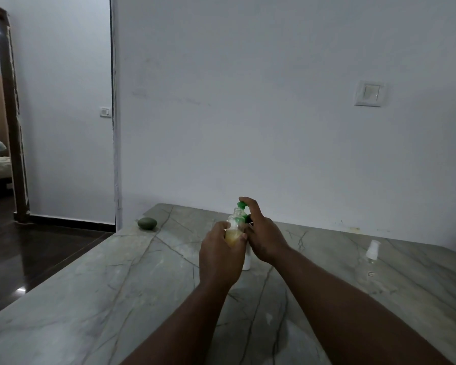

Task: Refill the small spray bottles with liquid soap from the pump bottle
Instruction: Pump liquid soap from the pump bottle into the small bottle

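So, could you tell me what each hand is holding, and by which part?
The left hand grips the small bottle round its lower half; the right hand holds the pump bottle's green head, a finger on top.

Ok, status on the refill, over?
Left hand grips small clear plastic bottle, uncapped, part-filled with yellow soap. Right hand on green pump head of white pump bottle. Nothing in the way.

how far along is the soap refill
Done: the open small bottle holds yellow soap in its lower part. In hand: the left hand grips it under the green nozzle; the right hand holds the pump bottle, a finger on its head. Left: topping up, and the capped clear spray bottle on the table looks empty.
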